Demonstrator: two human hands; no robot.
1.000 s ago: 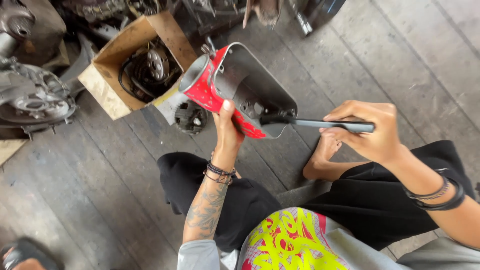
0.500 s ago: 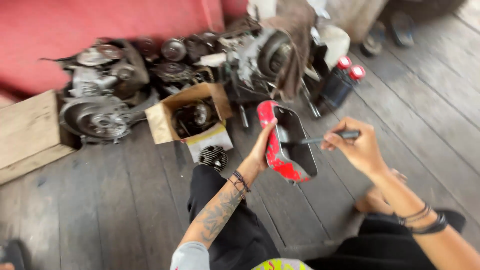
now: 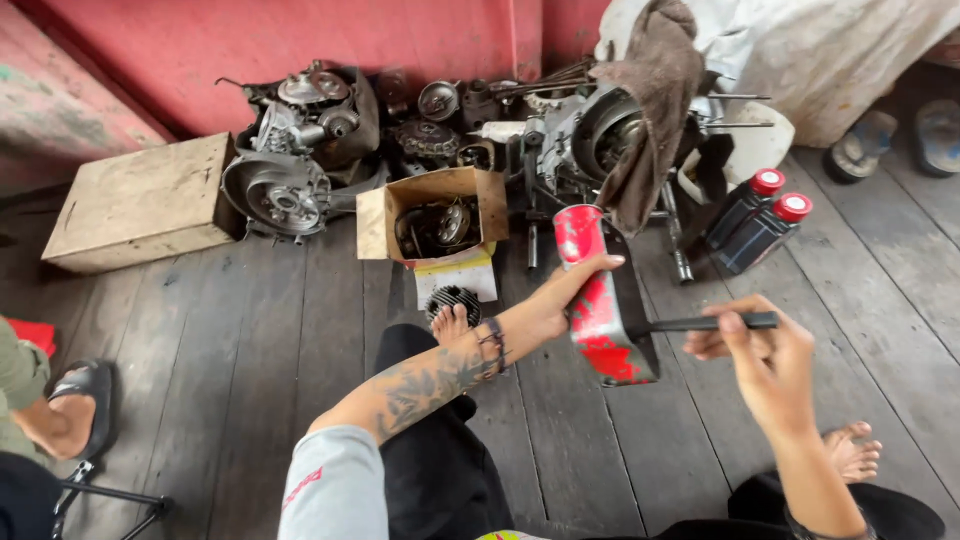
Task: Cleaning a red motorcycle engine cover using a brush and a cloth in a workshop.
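A person sits on a grey plank floor (image 3: pixel 250 360), holding a red metal cover (image 3: pixel 600 300) up in the left hand (image 3: pixel 555 300), fingers wrapped over its upper edge and thumb along its painted side. The cover is tilted on its edge, its dark hollow side turned toward the right hand (image 3: pixel 765 355), which is closed around the handle end of a slim dark tool (image 3: pixel 700 322). The tool lies level, and its far tip meets the dark side of the cover, though the exact point of contact is hard to make out from here.

Just beyond the left hand sits an open cardboard box (image 3: pixel 435 215) with greasy engine parts inside, resting on a sheet of white paper (image 3: pixel 458 275). A small finned black cylinder (image 3: pixel 452 298) stands beside the person's bare toes, close under the left wrist, which wears dark bracelets. Farther out, against the red wall (image 3: pixel 300 35), lies a heap of engine casings (image 3: pixel 300 150) and, past the cover, an engine block (image 3: pixel 590 135) draped with a brown rag (image 3: pixel 655 90). Beyond the right hand stand two dark bottles with red caps (image 3: pixel 760 225), side by side. Well off to the left-hand side lies a flat wooden box (image 3: pixel 140 200), and another person's sandalled foot (image 3: pixel 75 400) shows at the edge of the floor.
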